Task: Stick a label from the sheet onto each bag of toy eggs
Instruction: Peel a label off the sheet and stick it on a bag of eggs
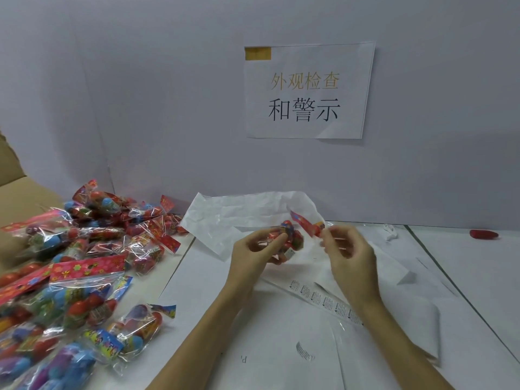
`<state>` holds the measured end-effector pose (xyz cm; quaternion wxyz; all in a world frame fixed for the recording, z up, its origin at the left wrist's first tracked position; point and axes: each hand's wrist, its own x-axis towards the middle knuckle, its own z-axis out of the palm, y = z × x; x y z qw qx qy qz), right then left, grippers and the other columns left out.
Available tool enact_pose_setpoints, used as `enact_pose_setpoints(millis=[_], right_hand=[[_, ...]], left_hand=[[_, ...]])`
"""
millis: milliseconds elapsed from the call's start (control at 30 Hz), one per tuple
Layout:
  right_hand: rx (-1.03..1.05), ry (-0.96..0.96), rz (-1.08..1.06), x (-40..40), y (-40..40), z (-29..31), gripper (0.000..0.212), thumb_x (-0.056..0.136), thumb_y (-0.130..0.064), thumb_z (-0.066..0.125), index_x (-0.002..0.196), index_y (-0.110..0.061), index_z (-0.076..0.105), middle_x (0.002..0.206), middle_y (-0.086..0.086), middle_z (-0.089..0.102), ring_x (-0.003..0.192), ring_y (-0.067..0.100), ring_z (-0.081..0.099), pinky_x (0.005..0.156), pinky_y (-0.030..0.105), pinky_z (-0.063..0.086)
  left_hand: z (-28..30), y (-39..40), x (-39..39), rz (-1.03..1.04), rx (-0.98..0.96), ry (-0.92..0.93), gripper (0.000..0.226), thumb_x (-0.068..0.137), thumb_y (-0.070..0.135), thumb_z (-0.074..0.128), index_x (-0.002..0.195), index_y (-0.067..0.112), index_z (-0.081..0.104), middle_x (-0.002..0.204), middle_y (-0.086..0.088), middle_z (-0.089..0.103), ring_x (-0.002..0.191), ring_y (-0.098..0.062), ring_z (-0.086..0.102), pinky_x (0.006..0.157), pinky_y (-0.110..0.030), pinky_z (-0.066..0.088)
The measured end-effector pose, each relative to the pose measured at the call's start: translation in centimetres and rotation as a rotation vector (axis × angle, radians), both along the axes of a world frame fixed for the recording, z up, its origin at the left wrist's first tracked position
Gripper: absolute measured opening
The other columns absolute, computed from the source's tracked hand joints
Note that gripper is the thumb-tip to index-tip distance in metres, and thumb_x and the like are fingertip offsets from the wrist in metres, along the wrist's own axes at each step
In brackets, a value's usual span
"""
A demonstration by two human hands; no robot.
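Holding one bag of toy eggs [289, 240] above the desk [478, 277], the left hand [253, 249] grips its body while the right hand [349, 249] pinches the red header, likely steadying it for a label from the label strip [323, 301] below.

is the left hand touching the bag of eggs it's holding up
Touching: the head view shows the left hand with fingers curled round the held bag.
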<state>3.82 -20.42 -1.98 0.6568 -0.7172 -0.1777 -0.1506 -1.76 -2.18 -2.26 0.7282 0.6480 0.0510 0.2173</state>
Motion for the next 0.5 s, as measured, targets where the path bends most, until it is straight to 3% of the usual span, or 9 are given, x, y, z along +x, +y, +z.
enact_pose_setpoints(millis=[100, 167, 233, 367, 433, 500], right_hand=[[-0.035, 0.144, 0.263, -1.1, 1.2, 0.0, 0.033, 0.099, -0.049, 0.056, 0.11, -0.025, 0.074, 0.106, -0.009, 0.079, 0.104, 0.01, 0.073, 0.092, 0.035, 0.058], [0.052, 0.253, 0.314, -1.2, 1.9, 0.2, 0.038, 0.095, -0.046, 0.062, 0.12, -0.018, 0.071, 0.111, 0.0, 0.079, 0.108, 0.017, 0.074, 0.094, 0.04, 0.061], [0.132, 0.301, 0.277, -0.6, 1.5, 0.1, 0.032, 0.097, -0.029, 0.069, 0.125, -0.013, 0.069, 0.111, 0.008, 0.079, 0.103, 0.021, 0.077, 0.094, 0.04, 0.061], [0.263, 0.532, 0.447, 0.2, 0.0, 0.5, 0.029, 0.107, -0.015, 0.056, 0.131, -0.003, 0.066, 0.116, 0.02, 0.076, 0.11, 0.033, 0.075, 0.106, 0.044, 0.053], [0.291, 0.57, 0.525, 0.0, 0.0, 0.8, 0.03, 0.108, -0.013, 0.052, 0.132, 0.001, 0.064, 0.119, 0.022, 0.075, 0.113, 0.035, 0.073, 0.107, 0.045, 0.051], [0.295, 0.559, 0.572, -0.1, 0.2, 0.9, 0.029, 0.108, -0.012, 0.052, 0.131, 0.001, 0.064, 0.119, 0.024, 0.074, 0.114, 0.036, 0.072, 0.105, 0.044, 0.052]], left_hand=[[0.3, -0.7, -0.1, -0.085, 0.029, -0.011, 0.038, 0.104, 0.048, 0.056, 0.123, 0.023, 0.078, 0.115, -0.003, 0.078, 0.107, -0.026, 0.074, 0.086, -0.036, 0.063], [0.4, -0.7, -0.3, -0.115, 0.113, -0.025, 0.047, 0.108, 0.052, 0.042, 0.125, 0.026, 0.077, 0.126, 0.003, 0.074, 0.117, -0.019, 0.069, 0.089, -0.031, 0.06], [0.2, -0.4, -0.3, -0.117, 0.193, -0.062, 0.039, 0.109, 0.043, 0.048, 0.117, 0.025, 0.081, 0.124, 0.006, 0.075, 0.114, -0.014, 0.068, 0.085, -0.026, 0.055], [0.0, -0.4, 0.0, 0.045, 0.103, -0.073, 0.019, 0.094, 0.038, 0.074, 0.104, 0.024, 0.081, 0.096, 0.001, 0.077, 0.083, -0.006, 0.067, 0.074, -0.021, 0.054], [0.1, -0.4, 0.2, 0.164, 0.035, -0.007, 0.042, 0.084, 0.05, 0.077, 0.117, 0.025, 0.068, 0.107, -0.001, 0.072, 0.09, -0.01, 0.067, 0.075, -0.022, 0.057], [0.2, -0.2, 0.4, 0.099, -0.071, 0.063, 0.056, 0.085, 0.056, 0.069, 0.126, 0.018, 0.064, 0.115, -0.007, 0.071, 0.099, -0.018, 0.07, 0.079, -0.025, 0.058]])
